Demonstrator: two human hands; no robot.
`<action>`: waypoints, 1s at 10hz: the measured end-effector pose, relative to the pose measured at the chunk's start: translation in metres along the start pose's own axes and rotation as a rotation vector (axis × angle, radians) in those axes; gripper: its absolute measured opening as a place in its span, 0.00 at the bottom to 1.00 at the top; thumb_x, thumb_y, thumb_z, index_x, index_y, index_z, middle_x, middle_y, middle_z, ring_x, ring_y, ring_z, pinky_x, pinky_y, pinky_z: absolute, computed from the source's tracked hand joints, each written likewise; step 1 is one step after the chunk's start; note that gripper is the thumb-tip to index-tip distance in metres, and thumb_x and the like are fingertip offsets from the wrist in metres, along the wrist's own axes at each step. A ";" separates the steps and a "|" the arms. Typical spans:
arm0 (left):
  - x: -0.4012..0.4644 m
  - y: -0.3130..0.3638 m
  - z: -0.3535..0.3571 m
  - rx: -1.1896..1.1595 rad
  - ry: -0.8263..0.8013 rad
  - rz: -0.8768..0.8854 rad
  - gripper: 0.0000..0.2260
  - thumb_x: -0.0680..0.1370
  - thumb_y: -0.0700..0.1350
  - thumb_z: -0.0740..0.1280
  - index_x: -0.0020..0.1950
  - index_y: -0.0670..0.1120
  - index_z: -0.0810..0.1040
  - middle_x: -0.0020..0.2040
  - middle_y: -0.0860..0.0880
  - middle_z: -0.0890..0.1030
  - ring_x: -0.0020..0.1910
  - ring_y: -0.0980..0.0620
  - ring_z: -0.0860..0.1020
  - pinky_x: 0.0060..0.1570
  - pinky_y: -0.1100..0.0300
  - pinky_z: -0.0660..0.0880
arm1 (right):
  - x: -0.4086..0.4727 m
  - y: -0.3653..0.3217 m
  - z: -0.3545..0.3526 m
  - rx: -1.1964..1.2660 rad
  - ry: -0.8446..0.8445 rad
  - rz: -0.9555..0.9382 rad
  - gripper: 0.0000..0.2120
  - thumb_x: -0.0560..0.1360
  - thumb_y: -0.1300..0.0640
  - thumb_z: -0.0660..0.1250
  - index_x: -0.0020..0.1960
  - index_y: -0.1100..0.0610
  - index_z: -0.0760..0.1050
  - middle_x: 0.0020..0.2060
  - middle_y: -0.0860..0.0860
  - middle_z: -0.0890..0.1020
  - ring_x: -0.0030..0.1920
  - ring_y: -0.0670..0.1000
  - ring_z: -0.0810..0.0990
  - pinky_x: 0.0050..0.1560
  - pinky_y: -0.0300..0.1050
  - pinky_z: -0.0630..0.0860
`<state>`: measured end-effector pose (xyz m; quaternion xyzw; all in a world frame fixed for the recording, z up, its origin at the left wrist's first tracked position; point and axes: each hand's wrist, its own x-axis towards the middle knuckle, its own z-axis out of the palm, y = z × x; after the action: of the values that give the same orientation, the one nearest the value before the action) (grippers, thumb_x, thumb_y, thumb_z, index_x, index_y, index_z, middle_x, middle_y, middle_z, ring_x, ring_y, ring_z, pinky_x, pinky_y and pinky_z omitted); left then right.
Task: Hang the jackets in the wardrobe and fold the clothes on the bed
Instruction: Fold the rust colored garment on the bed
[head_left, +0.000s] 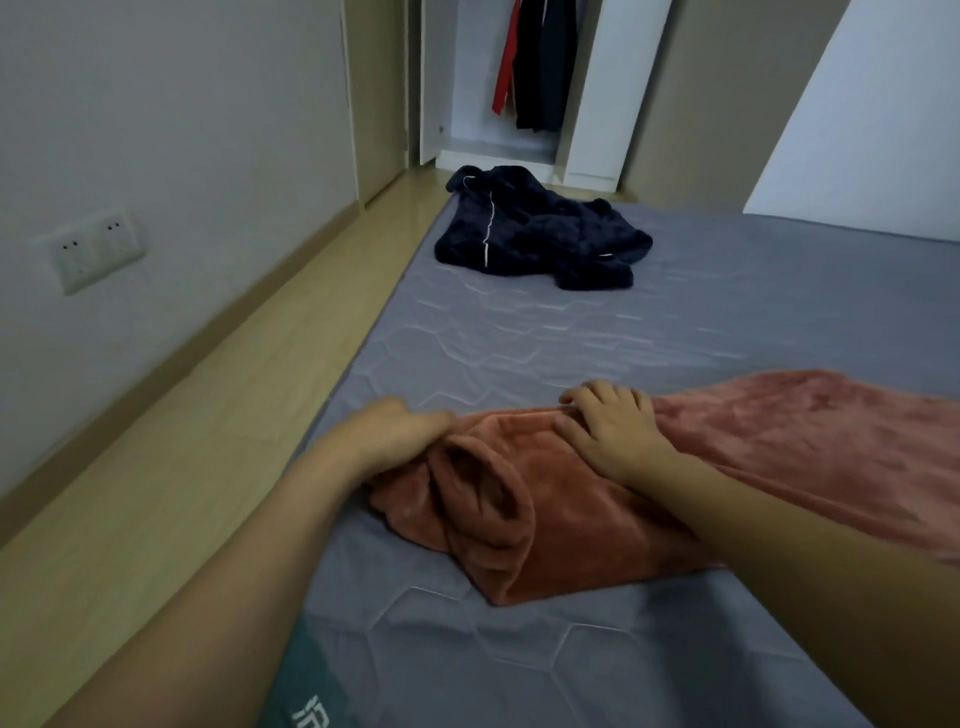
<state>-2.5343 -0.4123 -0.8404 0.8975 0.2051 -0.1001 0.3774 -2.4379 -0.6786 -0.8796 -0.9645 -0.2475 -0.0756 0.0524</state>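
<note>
Near on the grey bed (519, 332) lies a fluffy salmon-pink garment (597, 499), partly folded. Left hand (400, 431) seems to grip its left edge; right hand (608, 431) presses it flat, fingers spread. Far off, a navy garment (540, 234).

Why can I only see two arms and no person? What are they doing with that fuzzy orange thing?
The camera sits on the person's head and looks down, so you see only their arms. The left hand grips the near end of a fuzzy orange garment, and the right hand presses on its top edge. It lies on a grey bed, probably to be folded. Farther away on the bed lies a crumpled dark blue garment. Behind it stands an open wardrobe with dark and red clothes hanging inside.
</note>
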 end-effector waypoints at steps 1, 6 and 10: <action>-0.004 -0.004 -0.009 -0.199 0.017 -0.040 0.17 0.74 0.56 0.65 0.44 0.41 0.80 0.39 0.40 0.83 0.33 0.43 0.81 0.29 0.62 0.74 | -0.004 -0.014 0.000 0.121 -0.027 -0.189 0.29 0.75 0.28 0.48 0.66 0.44 0.69 0.60 0.45 0.73 0.61 0.49 0.68 0.64 0.47 0.55; -0.062 0.011 -0.034 0.473 0.141 0.075 0.20 0.78 0.52 0.63 0.64 0.41 0.70 0.61 0.37 0.78 0.58 0.38 0.79 0.52 0.51 0.75 | 0.003 -0.042 0.000 0.101 0.134 -0.117 0.11 0.67 0.36 0.58 0.39 0.43 0.67 0.36 0.45 0.76 0.40 0.56 0.79 0.44 0.51 0.75; -0.042 0.025 0.018 -0.046 -0.115 0.045 0.11 0.75 0.45 0.65 0.49 0.38 0.81 0.42 0.37 0.83 0.34 0.41 0.83 0.32 0.55 0.78 | 0.017 -0.041 -0.044 0.180 -0.062 -0.134 0.12 0.80 0.47 0.61 0.54 0.55 0.75 0.53 0.55 0.80 0.54 0.57 0.77 0.54 0.49 0.71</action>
<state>-2.5615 -0.4529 -0.8231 0.8857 0.1650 -0.1385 0.4112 -2.4483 -0.6409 -0.8310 -0.9391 -0.3187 -0.0265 0.1257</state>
